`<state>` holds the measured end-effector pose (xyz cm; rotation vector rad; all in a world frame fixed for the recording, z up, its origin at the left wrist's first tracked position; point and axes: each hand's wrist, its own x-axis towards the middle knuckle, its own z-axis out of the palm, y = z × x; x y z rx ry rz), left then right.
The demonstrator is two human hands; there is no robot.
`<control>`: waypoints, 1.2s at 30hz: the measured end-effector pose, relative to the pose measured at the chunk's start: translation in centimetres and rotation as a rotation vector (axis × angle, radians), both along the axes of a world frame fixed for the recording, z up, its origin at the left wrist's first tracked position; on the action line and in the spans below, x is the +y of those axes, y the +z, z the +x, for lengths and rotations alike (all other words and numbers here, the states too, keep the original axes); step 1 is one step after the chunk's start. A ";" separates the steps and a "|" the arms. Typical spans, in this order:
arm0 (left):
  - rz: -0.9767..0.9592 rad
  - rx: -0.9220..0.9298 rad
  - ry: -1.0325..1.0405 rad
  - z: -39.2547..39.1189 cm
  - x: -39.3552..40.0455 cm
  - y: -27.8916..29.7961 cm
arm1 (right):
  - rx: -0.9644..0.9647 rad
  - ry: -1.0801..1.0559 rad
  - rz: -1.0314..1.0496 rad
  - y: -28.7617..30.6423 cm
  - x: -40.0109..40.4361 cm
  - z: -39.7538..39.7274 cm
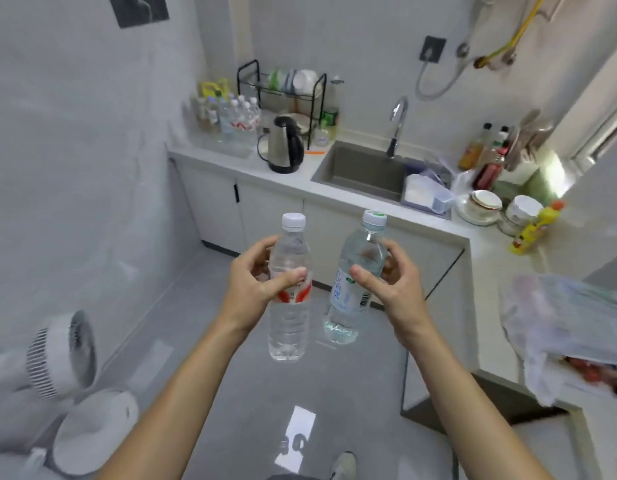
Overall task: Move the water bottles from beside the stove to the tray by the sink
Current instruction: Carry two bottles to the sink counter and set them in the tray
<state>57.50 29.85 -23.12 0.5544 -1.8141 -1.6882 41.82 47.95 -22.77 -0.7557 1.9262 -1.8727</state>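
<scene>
Bottles sit upright in both hands above the floor: left hand (257, 275) fingers wrap the red-labelled bottle (289, 289), right hand (392, 278) fingers wrap the blue-labelled bottle (355, 282), sink (360, 168) ahead.

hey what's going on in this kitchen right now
A person is standing in a small kitchen carrying two capped water bottles, one in each hand. The left hand grips the red-labelled bottle, and the right hand grips the blue-labelled bottle. Both are held upright in the air over the floor, short of the counter with the sink. More bottles stand in the far corner beside the kettle.
</scene>
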 end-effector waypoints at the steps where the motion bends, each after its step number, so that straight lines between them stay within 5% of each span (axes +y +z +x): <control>1: 0.007 -0.011 0.037 0.0 -1.8 -0.3 | -0.023 0.046 -0.003 -0.4 -2.3 -0.7; 23: 0.010 -0.262 0.437 -17.5 -38.8 -2.1 | -0.088 0.549 0.136 -2.2 -47.3 -25.4; 36: -0.024 -0.288 0.315 -27.4 -68.8 -2.8 | 0.044 0.350 0.216 -3.7 -73.8 -34.1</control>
